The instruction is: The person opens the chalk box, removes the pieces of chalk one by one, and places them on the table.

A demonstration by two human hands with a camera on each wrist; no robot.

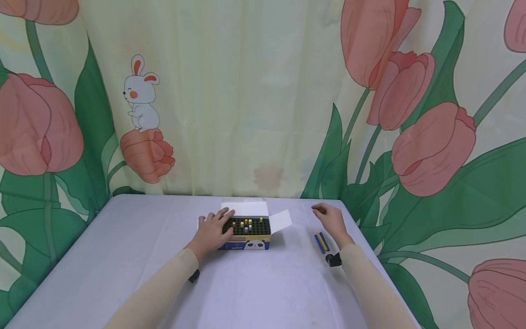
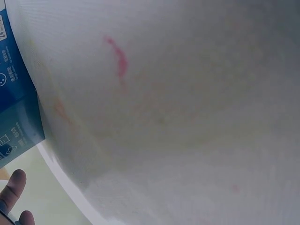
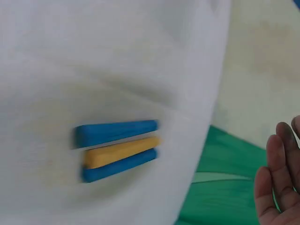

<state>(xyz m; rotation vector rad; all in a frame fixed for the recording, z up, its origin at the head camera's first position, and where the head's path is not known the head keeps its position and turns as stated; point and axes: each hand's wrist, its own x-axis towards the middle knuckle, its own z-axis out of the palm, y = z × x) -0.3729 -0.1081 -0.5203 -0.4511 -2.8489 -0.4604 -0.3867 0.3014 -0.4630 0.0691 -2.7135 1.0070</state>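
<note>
A lidded cardboard box [image 1: 255, 237] with a panda face stands in the middle of the table, its white flaps folded out. Inside is a black tray of holes, where several small coloured ends show. My left hand [image 1: 211, 230] rests on the box's left end with fingers spread; in the left wrist view, fingertips [image 2: 16, 185] appear just below the blue box side [image 2: 18, 89]. To the right of the box, my right hand [image 1: 330, 221] is raised with nothing in it, fingers loosely together. Two blue sticks and a yellow stick [image 3: 119, 152] lie side by side near that hand.
A pale cloth covers the table [image 1: 263, 292]. Behind it hangs a curtain [image 1: 246, 100] printed with tulips and a rabbit. One white flap [image 1: 281, 221] sticks out from the box toward the right. A dark wrist camera [image 1: 334, 260] sits by the right sleeve.
</note>
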